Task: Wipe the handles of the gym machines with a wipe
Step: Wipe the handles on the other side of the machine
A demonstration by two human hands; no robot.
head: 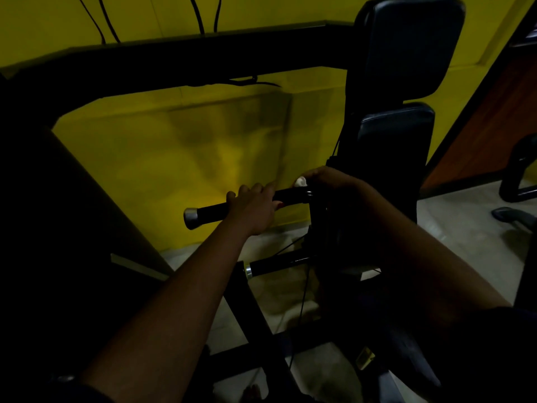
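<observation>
Nearest you, right below the long black foam handle with the silver end cap (209,215), a shorter black handle with a silver ring (276,266) is sitting with no hand on it. I'm guessing that one's waiting its turn. On the long handle, your left hand (252,207) is curling its fingers round the middle. Your right hand (328,181) is pinching the small crumpled white wipe (300,181) onto its inner end. Looks like you're mid-handle, with the outer stretch left. The dark padded backrest (406,48) is standing behind that.
</observation>
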